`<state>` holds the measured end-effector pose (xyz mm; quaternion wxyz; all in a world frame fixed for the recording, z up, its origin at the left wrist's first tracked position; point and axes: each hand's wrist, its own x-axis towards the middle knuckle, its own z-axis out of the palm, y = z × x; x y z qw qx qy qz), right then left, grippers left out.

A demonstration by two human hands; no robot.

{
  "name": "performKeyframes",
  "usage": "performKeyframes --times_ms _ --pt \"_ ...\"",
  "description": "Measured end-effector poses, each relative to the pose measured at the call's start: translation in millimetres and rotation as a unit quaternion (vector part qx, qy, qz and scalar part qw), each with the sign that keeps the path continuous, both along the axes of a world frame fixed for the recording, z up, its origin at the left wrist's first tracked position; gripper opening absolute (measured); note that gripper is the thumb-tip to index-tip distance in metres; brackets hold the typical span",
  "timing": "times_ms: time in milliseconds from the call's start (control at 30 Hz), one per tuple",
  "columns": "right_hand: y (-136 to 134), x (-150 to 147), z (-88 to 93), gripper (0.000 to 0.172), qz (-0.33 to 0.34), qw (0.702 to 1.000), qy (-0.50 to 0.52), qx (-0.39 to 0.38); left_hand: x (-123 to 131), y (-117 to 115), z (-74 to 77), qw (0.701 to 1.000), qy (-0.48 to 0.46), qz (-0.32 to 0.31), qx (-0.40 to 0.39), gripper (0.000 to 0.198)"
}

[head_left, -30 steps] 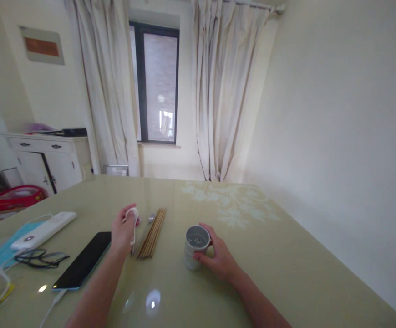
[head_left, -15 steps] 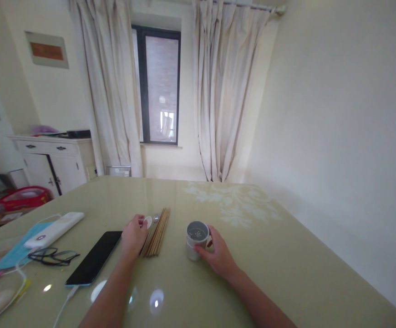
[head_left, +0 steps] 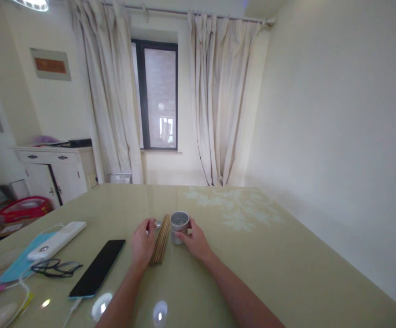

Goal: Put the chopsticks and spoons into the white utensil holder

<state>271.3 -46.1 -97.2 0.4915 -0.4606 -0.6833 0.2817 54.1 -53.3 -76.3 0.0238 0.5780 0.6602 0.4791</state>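
Note:
My right hand is wrapped round a grey cylindrical utensil holder, which is upright with small drain holes visible in its bottom. Just left of it lies a bundle of several wooden chopsticks on the table. At the bundle's left side my left hand has its fingers curled and closed, with a small shiny bit of a spoon showing between them. The round bowl of a metal spoon shows beside its fingertips. The handles are hidden by the hand.
A black phone on a cable lies left of my left arm. Farther left are folded glasses, a white power bank and a blue face mask. The glossy table ends near the wall at the right.
My right hand has brought the utensil holder left, close beside the chopsticks. My left hand has shifted slightly right, and the pale round spoon end at its fingers is now mostly covered. The view has tilted up.

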Motion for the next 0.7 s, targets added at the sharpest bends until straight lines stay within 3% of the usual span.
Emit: performKeyframes --times_ms 133,233,300,433,567,633,700 --pt "-10 33 -3.9 0.084 -0.013 0.995 0.036 -0.089 35 -22 2.9 0.995 -0.01 -0.082 0.056 0.049" --pt "-28 58 -4.5 0.069 -0.026 0.997 0.049 -0.062 71 -40 -1.0 0.963 0.063 -0.263 0.006 0.056" --pt "-40 69 -3.1 0.056 -0.031 0.996 0.071 -0.053 92 -49 -5.0 0.939 0.098 -0.325 -0.06 0.05" --pt "-47 75 1.5 0.047 -0.08 0.988 0.119 -0.05 108 -48 -15.1 0.944 0.107 -0.258 -0.176 0.058" --pt "-45 70 3.0 0.047 -0.073 0.987 0.132 -0.057 98 -39 -22.1 0.954 0.09 -0.202 -0.203 0.057" --pt "-47 65 4.4 0.049 -0.053 0.988 0.134 -0.054 95 -40 -20.2 0.953 0.054 -0.229 -0.189 0.057" --pt "-54 60 8.0 0.051 -0.021 0.989 0.139 -0.048 97 -44 -14.5 0.941 -0.021 -0.298 -0.159 0.058"
